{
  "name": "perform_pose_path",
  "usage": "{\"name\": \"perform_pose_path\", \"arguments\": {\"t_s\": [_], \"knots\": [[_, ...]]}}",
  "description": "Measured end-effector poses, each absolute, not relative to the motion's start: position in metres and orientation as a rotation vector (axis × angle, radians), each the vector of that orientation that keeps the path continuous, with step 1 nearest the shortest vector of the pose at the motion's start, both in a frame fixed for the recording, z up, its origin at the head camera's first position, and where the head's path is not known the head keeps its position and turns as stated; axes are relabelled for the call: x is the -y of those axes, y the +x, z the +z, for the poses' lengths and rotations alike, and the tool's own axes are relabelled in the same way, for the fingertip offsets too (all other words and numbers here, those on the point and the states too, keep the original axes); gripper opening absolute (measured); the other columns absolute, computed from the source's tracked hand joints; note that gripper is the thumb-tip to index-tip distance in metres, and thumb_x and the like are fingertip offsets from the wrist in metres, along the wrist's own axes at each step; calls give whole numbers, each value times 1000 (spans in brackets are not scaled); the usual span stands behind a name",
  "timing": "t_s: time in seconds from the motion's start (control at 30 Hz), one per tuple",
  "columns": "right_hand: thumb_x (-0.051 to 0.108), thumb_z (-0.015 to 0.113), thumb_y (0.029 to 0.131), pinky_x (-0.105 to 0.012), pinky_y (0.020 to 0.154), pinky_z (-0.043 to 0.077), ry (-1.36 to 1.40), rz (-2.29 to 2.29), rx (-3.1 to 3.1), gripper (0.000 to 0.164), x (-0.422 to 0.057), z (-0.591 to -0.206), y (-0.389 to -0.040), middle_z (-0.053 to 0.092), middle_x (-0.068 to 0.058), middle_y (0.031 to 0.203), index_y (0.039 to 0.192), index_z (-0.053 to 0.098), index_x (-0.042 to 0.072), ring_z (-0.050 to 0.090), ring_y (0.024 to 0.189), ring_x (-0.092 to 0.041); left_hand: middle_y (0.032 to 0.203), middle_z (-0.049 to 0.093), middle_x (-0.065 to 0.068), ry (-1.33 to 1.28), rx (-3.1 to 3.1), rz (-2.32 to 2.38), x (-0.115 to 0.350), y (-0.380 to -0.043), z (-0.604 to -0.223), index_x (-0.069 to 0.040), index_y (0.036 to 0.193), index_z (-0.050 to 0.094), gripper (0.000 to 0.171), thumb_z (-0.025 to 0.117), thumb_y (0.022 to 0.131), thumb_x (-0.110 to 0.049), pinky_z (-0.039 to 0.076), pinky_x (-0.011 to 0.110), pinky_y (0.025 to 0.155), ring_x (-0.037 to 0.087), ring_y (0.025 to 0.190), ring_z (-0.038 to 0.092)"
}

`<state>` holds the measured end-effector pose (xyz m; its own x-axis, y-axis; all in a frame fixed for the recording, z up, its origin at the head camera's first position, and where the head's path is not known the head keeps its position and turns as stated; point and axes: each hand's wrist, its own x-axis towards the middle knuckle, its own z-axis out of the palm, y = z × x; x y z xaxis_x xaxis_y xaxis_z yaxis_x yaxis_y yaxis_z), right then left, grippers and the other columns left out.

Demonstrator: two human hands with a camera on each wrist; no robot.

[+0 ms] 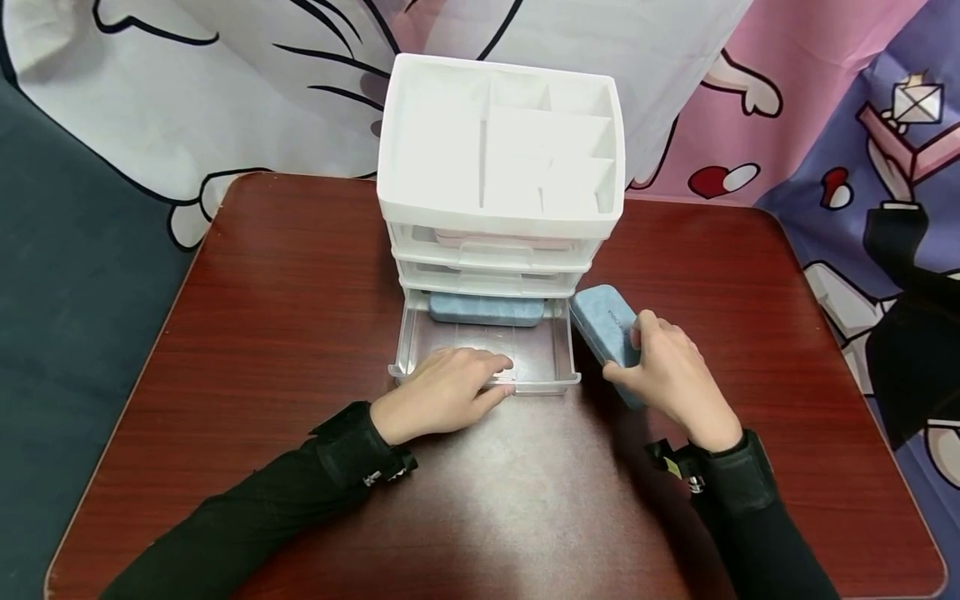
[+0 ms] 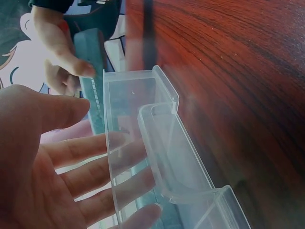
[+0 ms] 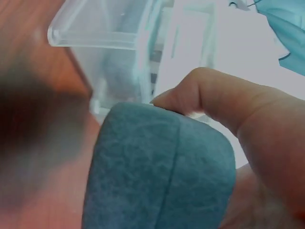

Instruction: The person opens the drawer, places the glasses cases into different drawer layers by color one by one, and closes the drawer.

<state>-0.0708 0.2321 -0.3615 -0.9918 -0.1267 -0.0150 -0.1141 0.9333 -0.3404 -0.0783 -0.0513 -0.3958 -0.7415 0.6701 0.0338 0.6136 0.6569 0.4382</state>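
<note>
My right hand [image 1: 671, 371] grips a light blue glasses case [image 1: 603, 321], thumb on one side and fingers on the other. In the right wrist view the rounded end of that case [image 3: 143, 167] fills the lower middle. The case slants beside the right wall of a pulled-out clear drawer [image 1: 536, 354]. A second blue case [image 1: 486, 310] lies at the back of this drawer. My left hand [image 1: 450, 387] is at the drawer's front edge. In the left wrist view its straight, spread fingers [image 2: 90, 183] show partly through the clear plastic, with the thumb apart from them.
Above the open drawer rises a white plastic drawer cabinet [image 1: 498, 212] with a divided top tray and two closed drawers. It stands at the back of a reddish-brown table [image 1: 300, 292]. A cartoon-printed cloth [image 1: 247, 92] hangs behind.
</note>
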Motion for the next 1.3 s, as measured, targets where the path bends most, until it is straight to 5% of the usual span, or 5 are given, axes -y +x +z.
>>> {"name": "perform_pose_path", "arguments": {"t_s": [0.47, 0.83, 1.03, 1.3], "knots": [[16, 72, 67, -27, 59, 31, -478, -497, -3055, 36, -223, -335, -52, 42, -4, 71, 82, 39, 10, 41, 69, -18, 135, 57, 5, 1034, -2884, 804, 48, -80, -389, -13, 136, 52, 49, 59, 94, -37, 51, 44, 92, 21, 120, 58], [21, 78, 62, -24, 58, 31, -883, -360, -3052, 44, -204, -339, -47, 40, 3, 74, 81, 40, 14, 41, 68, -14, 148, 44, 4, 1370, -2856, 863, 44, -83, -376, -11, 142, 45, 67, 66, 89, -45, 41, 40, 102, 19, 136, 42], [24, 79, 63, -27, 64, 31, -970, -345, -2992, 44, -190, -340, -46, 57, 1, 97, 79, 38, 16, 49, 80, -16, 148, 45, 2, 1439, -2805, 753, 44, -82, -370, -15, 140, 47, 71, 74, 82, -46, 34, 41, 109, 19, 136, 40], [23, 79, 62, -31, 75, 39, -1066, -330, -2969, 45, -178, -341, -46, 62, -5, 123, 79, 38, 17, 57, 100, -19, 134, 56, -1, 1478, -2780, 739, 47, -81, -368, -15, 126, 52, 63, 83, 75, -37, 32, 41, 111, 16, 129, 49]]}}
